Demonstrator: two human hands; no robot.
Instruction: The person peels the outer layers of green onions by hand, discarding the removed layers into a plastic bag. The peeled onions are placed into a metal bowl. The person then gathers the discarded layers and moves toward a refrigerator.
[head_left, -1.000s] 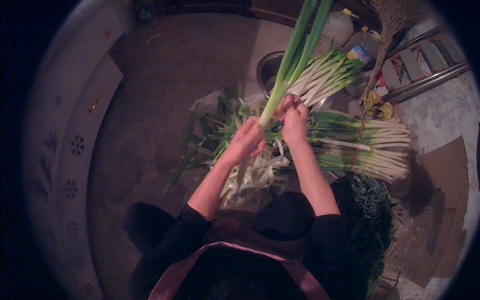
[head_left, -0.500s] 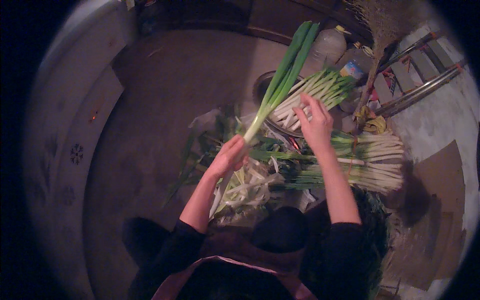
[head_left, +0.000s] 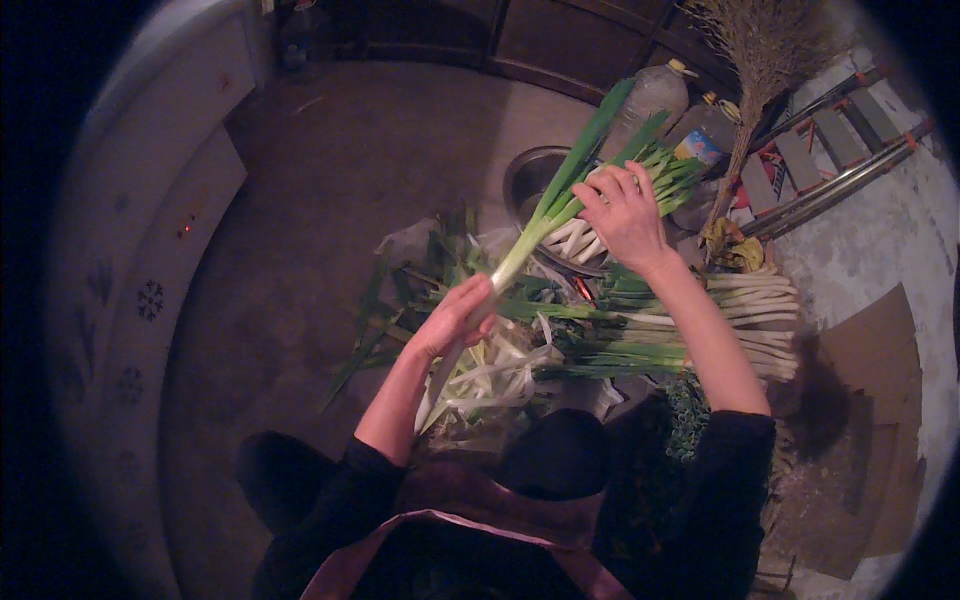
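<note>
My left hand (head_left: pixel 458 310) is wrapped round the white lower shank of a long green onion (head_left: pixel 515 262), which slants up and right. My right hand (head_left: pixel 620 205) has curled fingers on its green leaves, one leaf standing apart from the others. Behind that lies a pile of trimmed onions (head_left: pixel 575 238) on a steel basin (head_left: pixel 525 170), partly hidden by the held onion and hand. Tied bundles of untrimmed onions (head_left: pixel 750 310) lie right of my hands. Loose peelings and cut leaves (head_left: pixel 505 375) lie below and around my left hand.
Two plastic jugs (head_left: pixel 655 95), an upright straw broom (head_left: pixel 750 70) and a metal ladder (head_left: pixel 840 135) are at the back right. Dark cabinets (head_left: pixel 555 35) stand behind. A white appliance (head_left: pixel 160 250) is at left, cardboard (head_left: pixel 875 360) at right, and dark greenery (head_left: pixel 685 420) near my right arm.
My right hand has moved from beside the onion's middle up and right onto its leaves, which are now spread apart. The onion's top sits lower in view; my left hand still grips it.
</note>
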